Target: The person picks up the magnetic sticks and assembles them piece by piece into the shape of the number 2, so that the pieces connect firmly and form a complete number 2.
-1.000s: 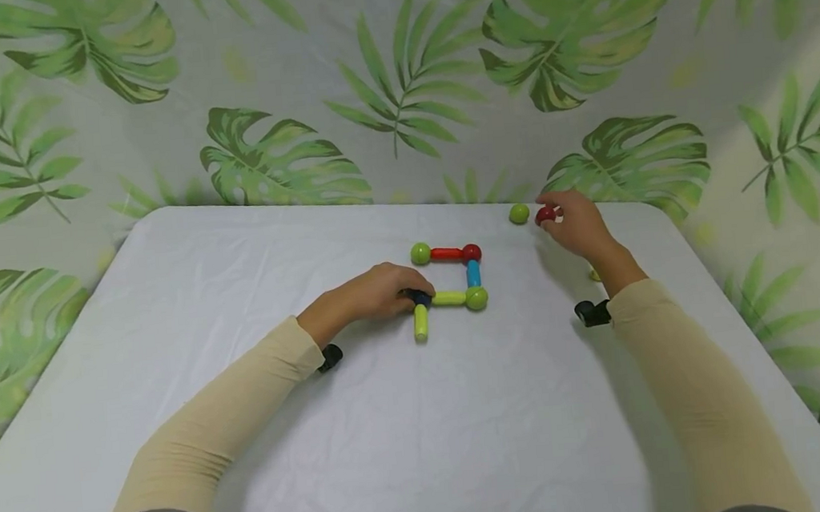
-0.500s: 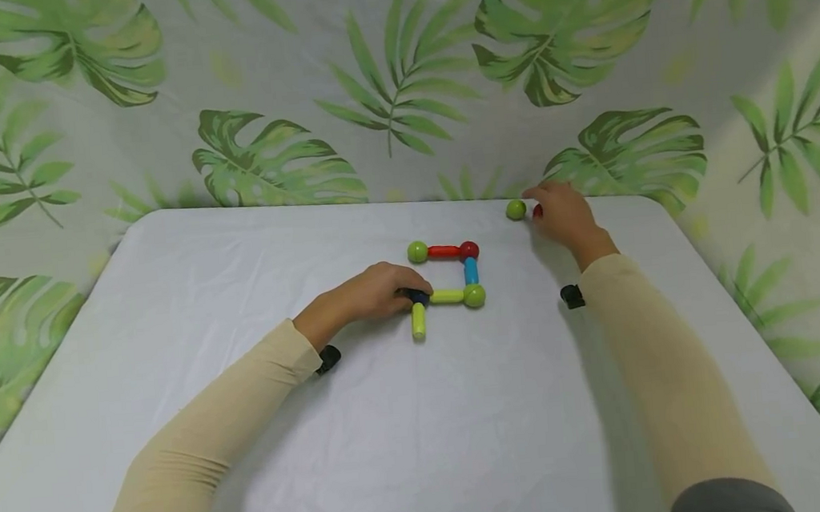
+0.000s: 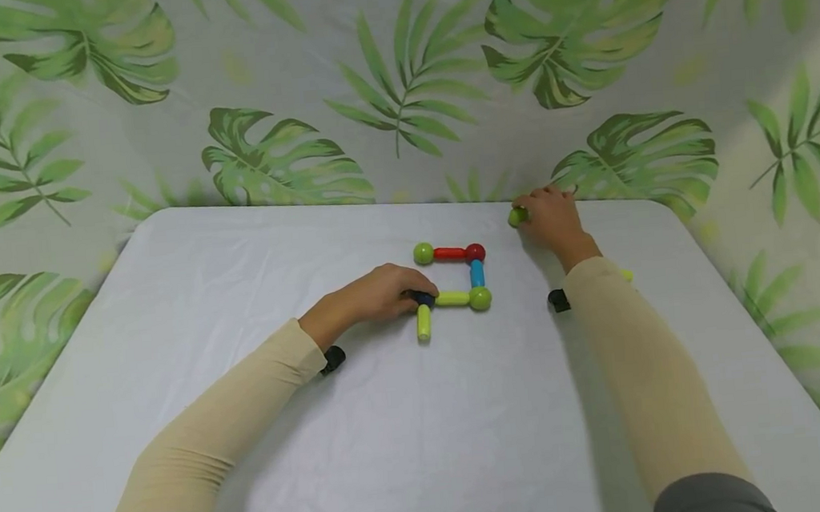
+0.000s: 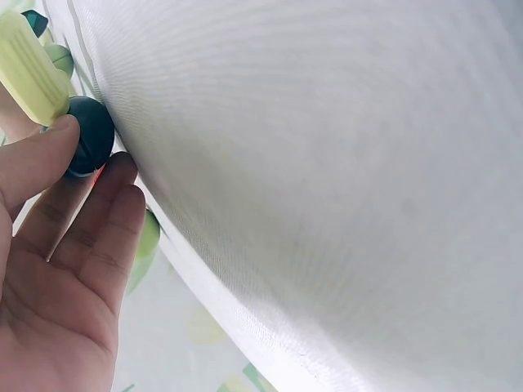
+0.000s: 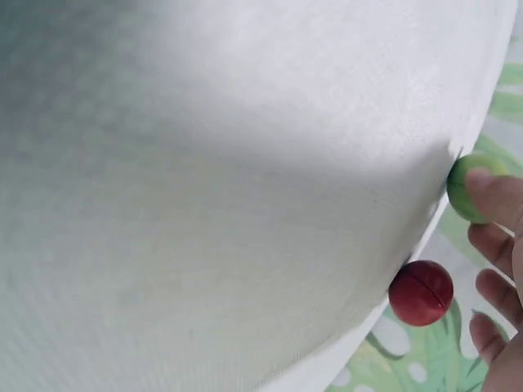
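My left hand (image 3: pixel 387 291) pinches a dark blue ball (image 4: pixel 91 137) between thumb and fingers. A yellow-green stick (image 3: pixel 424 323) extends toward me from that ball, and another yellow-green stick (image 3: pixel 453 298) runs right to a green ball (image 3: pixel 481 298). From there a blue stick (image 3: pixel 477 273) leads to a red ball (image 3: pixel 476 252), then a red stick (image 3: pixel 450 253) and a second green ball (image 3: pixel 423 253). Near the far edge my right hand (image 3: pixel 550 217) pinches a loose green ball (image 5: pixel 467 186). A loose red ball (image 5: pixel 421 292) lies beside its fingers, hidden in the head view.
The white-covered table (image 3: pixel 368 452) ends at a leaf-patterned cloth (image 3: pixel 287 161) behind it. A yellow-green piece (image 3: pixel 627 275) shows partly past my right sleeve. Black wrist cameras (image 3: pixel 559 300) sit under both wrists.
My right hand has moved left from the loose red ball to the loose green ball and now pinches it. My left hand keeps its grip on the dark blue ball; the joined pieces look unchanged.
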Available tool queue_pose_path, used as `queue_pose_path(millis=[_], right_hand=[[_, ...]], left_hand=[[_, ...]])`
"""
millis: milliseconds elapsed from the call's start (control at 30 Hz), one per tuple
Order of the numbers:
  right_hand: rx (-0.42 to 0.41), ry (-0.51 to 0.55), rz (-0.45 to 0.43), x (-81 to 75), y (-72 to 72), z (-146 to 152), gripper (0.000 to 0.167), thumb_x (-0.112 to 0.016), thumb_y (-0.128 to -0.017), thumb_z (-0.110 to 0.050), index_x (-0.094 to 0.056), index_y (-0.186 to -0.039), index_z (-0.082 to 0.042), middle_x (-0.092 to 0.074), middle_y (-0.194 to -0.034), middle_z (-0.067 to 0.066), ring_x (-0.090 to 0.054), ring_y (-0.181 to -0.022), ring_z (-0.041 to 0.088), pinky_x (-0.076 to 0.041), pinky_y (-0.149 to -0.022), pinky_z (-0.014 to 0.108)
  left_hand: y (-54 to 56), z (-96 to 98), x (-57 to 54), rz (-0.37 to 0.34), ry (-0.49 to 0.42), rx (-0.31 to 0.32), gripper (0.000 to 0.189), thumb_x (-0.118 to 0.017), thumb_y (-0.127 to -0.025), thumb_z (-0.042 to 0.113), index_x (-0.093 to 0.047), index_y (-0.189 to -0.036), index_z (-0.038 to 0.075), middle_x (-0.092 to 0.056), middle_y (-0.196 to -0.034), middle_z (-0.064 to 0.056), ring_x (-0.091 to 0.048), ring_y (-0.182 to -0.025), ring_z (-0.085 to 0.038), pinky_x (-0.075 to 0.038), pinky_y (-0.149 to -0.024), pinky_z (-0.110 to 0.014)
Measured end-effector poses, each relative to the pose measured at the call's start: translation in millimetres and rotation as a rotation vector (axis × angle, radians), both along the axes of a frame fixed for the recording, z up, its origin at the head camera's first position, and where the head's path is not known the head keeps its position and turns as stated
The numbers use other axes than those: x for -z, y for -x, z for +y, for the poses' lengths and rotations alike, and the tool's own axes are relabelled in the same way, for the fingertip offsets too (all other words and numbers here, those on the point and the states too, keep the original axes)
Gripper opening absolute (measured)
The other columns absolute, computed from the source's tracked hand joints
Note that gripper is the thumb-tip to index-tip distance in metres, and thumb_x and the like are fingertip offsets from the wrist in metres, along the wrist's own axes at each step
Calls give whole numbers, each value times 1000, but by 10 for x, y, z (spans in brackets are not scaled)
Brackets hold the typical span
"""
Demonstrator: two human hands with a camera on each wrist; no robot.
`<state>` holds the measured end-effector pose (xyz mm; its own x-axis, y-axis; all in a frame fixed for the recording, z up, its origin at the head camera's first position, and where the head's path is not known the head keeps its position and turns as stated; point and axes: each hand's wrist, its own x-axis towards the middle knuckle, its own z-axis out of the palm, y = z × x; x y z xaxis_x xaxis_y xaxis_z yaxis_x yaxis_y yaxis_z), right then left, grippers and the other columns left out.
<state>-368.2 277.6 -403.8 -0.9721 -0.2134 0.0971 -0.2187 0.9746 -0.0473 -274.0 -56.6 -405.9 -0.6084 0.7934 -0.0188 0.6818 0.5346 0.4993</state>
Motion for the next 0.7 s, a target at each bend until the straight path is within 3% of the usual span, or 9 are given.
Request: queue_pose_path(millis=[100,333,567,700], right_hand=[[-16,-7,19,16,-17,-14,39,-69,-92,-18,-62,-129,-6,-58,-133,24,-43,-130,46,-32,-108,72],[-32,89,-10,-9,-45,-52,36,-69,-90,-8,-63,-123,2,-63,-128,23,-50,-119,41,-44,-103,54],[-44,184,-99,-69,-109,-61,37,-64,-93,-6,-59,-129,-2,-54,-135,25,-50,-124,42,-42,-107,56],[-53,253,-120,-165,-201,-65,38,-62,-94,-6,-58,-132,-3,-54,-130,24,-54,-117,41,-46,-101,55]], left_hand=[[-6,4,-2,6,4,4,32,-63,-95,7,-68,-126,11,-68,-130,-4,-60,-127,-21,-46,-111,-37],[7,14,-4,20,16,6,32,-63,-96,8,-68,-127,12,-69,-130,-3,-60,-127,-20,-45,-111,-37],[-1,21,-3,22,13,4,31,-64,-95,7,-69,-125,11,-69,-128,-4,-61,-126,-20,-46,-110,-37],[-11,21,-11,18,14,-1,31,-64,-95,6,-69,-125,11,-70,-128,-4,-61,-125,-21,-46,-110,-37]])
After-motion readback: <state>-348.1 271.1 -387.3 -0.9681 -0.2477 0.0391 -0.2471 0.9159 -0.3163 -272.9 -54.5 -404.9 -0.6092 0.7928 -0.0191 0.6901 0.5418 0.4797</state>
